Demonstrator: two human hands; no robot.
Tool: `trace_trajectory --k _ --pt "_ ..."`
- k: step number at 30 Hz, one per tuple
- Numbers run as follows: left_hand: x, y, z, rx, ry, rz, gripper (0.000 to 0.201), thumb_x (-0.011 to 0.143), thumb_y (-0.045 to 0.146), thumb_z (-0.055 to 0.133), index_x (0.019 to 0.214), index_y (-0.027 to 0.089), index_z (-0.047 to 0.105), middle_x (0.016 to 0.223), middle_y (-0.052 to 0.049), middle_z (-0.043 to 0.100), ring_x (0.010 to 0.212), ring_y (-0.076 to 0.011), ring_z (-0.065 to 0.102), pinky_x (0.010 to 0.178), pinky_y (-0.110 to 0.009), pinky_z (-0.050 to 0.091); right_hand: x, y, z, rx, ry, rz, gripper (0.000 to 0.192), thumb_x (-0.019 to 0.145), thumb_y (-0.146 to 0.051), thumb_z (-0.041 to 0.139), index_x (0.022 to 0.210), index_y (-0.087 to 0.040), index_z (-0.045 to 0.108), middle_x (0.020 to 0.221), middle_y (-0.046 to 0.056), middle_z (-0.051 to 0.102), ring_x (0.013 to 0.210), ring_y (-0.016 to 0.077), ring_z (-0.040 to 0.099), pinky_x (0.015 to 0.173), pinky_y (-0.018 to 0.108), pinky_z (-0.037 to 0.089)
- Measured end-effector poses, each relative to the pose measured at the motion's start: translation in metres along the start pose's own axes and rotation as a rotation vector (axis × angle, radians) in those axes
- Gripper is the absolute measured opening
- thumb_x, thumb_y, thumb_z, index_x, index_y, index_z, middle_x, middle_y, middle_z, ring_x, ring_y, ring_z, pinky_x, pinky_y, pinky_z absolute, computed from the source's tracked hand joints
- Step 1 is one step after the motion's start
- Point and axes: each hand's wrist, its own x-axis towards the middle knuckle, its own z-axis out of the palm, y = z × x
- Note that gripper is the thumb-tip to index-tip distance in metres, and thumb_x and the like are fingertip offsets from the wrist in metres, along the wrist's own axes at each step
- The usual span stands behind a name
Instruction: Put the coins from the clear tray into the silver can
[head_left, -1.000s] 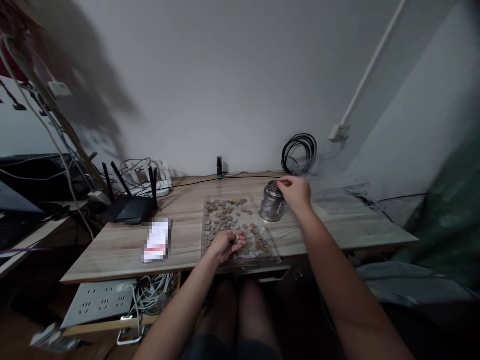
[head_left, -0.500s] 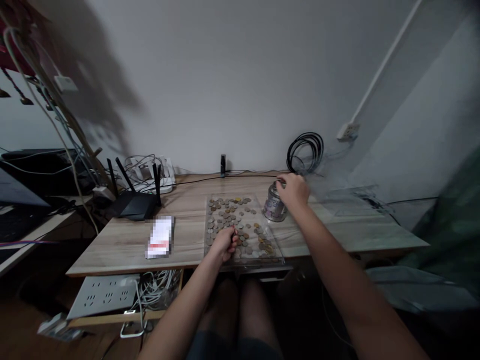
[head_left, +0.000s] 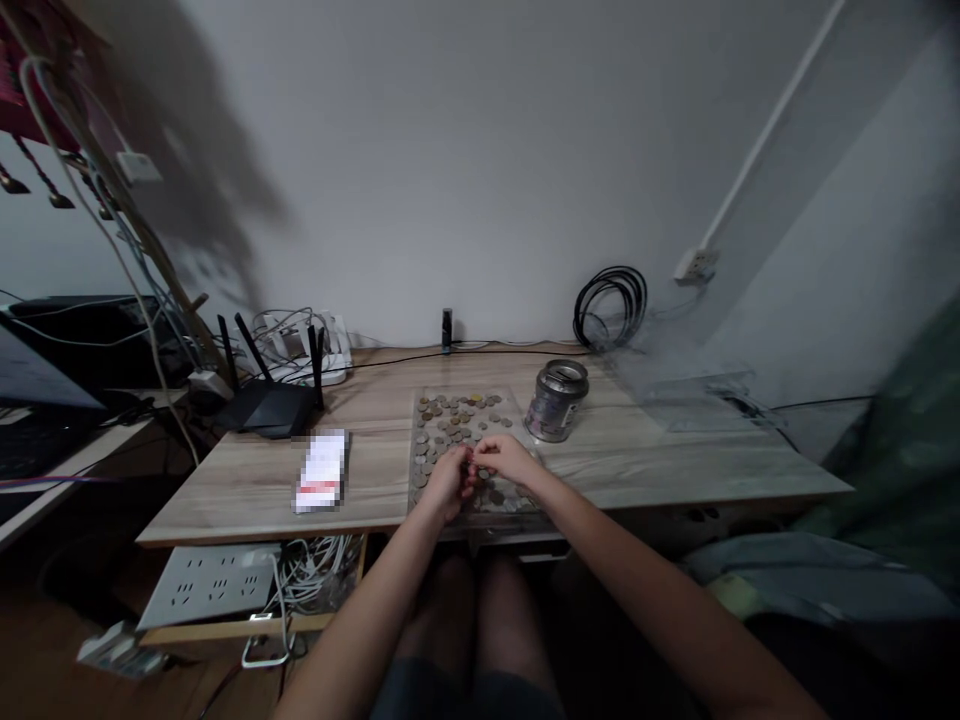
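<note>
Many loose coins (head_left: 454, 436) lie spread over a clear flat sheet or shallow tray (head_left: 512, 398) on the wooden desk. Above its front part my left hand (head_left: 448, 486) is closed, fingers curled inward. My right hand (head_left: 508, 458) meets it from the right, thumb and fingertips pinched together against the left fingers. Whatever either hand holds is too small or hidden to make out. Just behind my right hand, a round metal tin (head_left: 551, 412) with a slot in its lid stands upright, touched by neither hand.
A phone (head_left: 322, 470) with a lit screen and a black router (head_left: 274, 405) are on the left of the desk. A small dark bottle (head_left: 447, 330) stands by the wall. Coiled black cable (head_left: 611, 305) and clear plastic (head_left: 667, 385) lie at the back right. Below, a drawer holds a power strip (head_left: 210, 585).
My right hand has left the top of the tin and come down and left to my left hand. My left hand stays closed over the coins.
</note>
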Motion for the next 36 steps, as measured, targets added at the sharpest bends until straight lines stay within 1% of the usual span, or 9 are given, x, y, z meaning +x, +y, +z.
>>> trace_trajectory --k 7,10,14,16,21,29,33,34,36 --pt "-0.001 -0.001 0.004 0.018 -0.035 0.054 0.016 0.068 0.018 0.045 0.08 0.012 0.053 0.05 0.002 0.049 0.037 -0.0057 0.038 0.032 -0.015 0.02 0.002 0.009 0.008 0.074 0.072 0.008 0.023 0.062 -0.038 0.059 0.063 -0.016 0.055 0.048 -0.001 0.056 0.047 0.0107 0.05 0.046 0.022 0.038" --pt "0.0 -0.002 0.001 0.007 -0.036 0.043 0.021 0.069 0.012 0.043 0.086 0.009 0.054 0.054 0.0 0.053 0.038 -0.006 0.042 0.032 -0.016 0.024 0.006 0.005 -0.007 0.037 0.189 -0.076 0.022 0.063 -0.037 0.058 0.063 -0.016 0.055 0.055 0.002 0.06 0.054 0.0132 0.054 0.052 0.025 0.042" --pt "0.001 -0.003 0.0 -0.019 0.011 -0.02 0.033 0.07 0.005 0.048 0.102 0.005 0.051 0.067 -0.006 0.06 0.046 -0.0072 0.053 0.038 -0.015 0.037 0.009 -0.013 -0.077 -0.193 0.705 -0.209 0.025 0.069 -0.038 0.052 0.073 -0.015 0.061 0.071 0.006 0.064 0.065 0.0152 0.057 0.062 0.026 0.044" --pt "-0.001 -0.001 0.001 -0.017 0.02 -0.036 0.035 0.071 0.004 0.052 0.106 0.005 0.05 0.076 -0.01 0.063 0.058 -0.011 0.061 0.044 -0.016 0.044 0.012 -0.019 -0.121 -0.393 0.943 -0.125 0.026 0.071 -0.037 0.05 0.079 -0.016 0.063 0.075 0.007 0.065 0.069 0.0166 0.057 0.063 0.027 0.042" --pt "-0.005 0.004 0.005 -0.038 0.061 -0.028 0.016 0.07 0.005 0.059 0.086 0.007 0.059 0.081 -0.012 0.066 0.071 -0.0145 0.065 0.048 -0.014 0.048 0.026 -0.015 -0.175 -0.726 0.85 0.252 0.017 0.061 -0.032 0.06 0.069 -0.02 0.068 0.075 0.006 0.066 0.069 0.0197 0.057 0.056 0.027 0.038" --pt "-0.001 0.003 0.001 -0.103 0.132 -0.007 0.007 0.075 0.008 0.056 0.072 0.005 0.06 0.071 -0.011 0.066 0.059 -0.0108 0.063 0.043 -0.011 0.046 0.029 -0.017 -0.167 -0.892 0.841 0.224 0.021 0.064 -0.034 0.059 0.075 -0.02 0.069 0.079 0.009 0.065 0.075 0.0207 0.055 0.061 0.028 0.038" --pt "0.002 0.004 -0.001 -0.159 0.157 -0.025 0.006 0.076 0.007 0.054 0.077 0.005 0.06 0.071 -0.011 0.065 0.06 -0.0106 0.063 0.046 -0.012 0.048 0.007 -0.033 -0.115 -0.834 0.874 -0.094 0.029 0.076 -0.036 0.048 0.091 -0.019 0.066 0.093 0.01 0.063 0.087 0.0217 0.053 0.069 0.03 0.039" --pt "0.002 0.004 -0.001 -0.166 0.155 -0.025 0.006 0.077 0.007 0.054 0.079 0.005 0.06 0.071 -0.011 0.065 0.06 -0.0105 0.063 0.046 -0.012 0.048 0.002 -0.034 -0.094 -0.765 0.795 -0.148 0.028 0.077 -0.034 0.045 0.089 -0.019 0.066 0.091 0.009 0.064 0.085 0.0204 0.054 0.068 0.029 0.039" --pt "0.002 0.005 0.0 -0.175 0.152 -0.015 0.013 0.076 0.005 0.054 0.088 0.006 0.059 0.072 -0.009 0.065 0.057 -0.0093 0.062 0.046 -0.013 0.048 -0.006 -0.028 -0.052 -0.576 0.396 -0.184 0.024 0.075 -0.034 0.049 0.08 -0.019 0.067 0.079 0.006 0.066 0.073 0.0173 0.056 0.063 0.027 0.04"
